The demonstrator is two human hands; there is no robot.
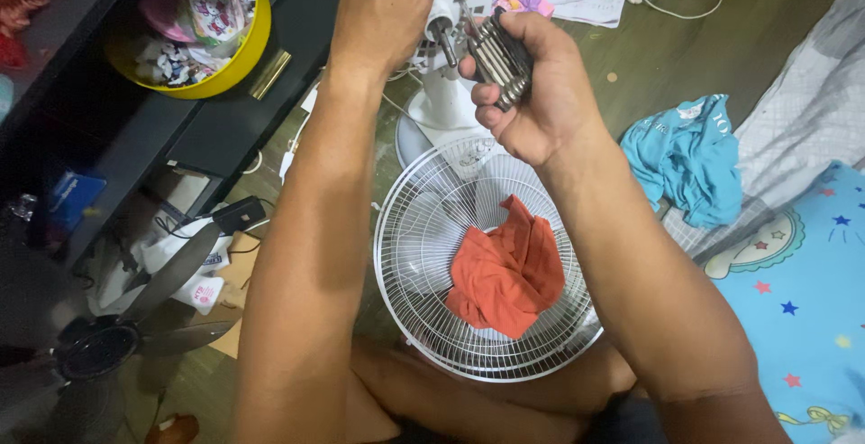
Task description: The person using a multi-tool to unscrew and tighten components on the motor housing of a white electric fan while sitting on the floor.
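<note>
I see my right hand [532, 92] clamped around a folding metal key set [498, 58], its tools fanned toward the white fan motor housing [450, 11]. My left hand [383, 7] rests on that housing, fingers curled over its top; I cannot tell how firmly it grips. The housing stands on its white base [432, 110] on the floor. Just below, a white wire fan guard [423, 255] lies flat, cradling an orange cloth [505, 268]. A dark fan blade [135, 309] lies to the left.
</note>
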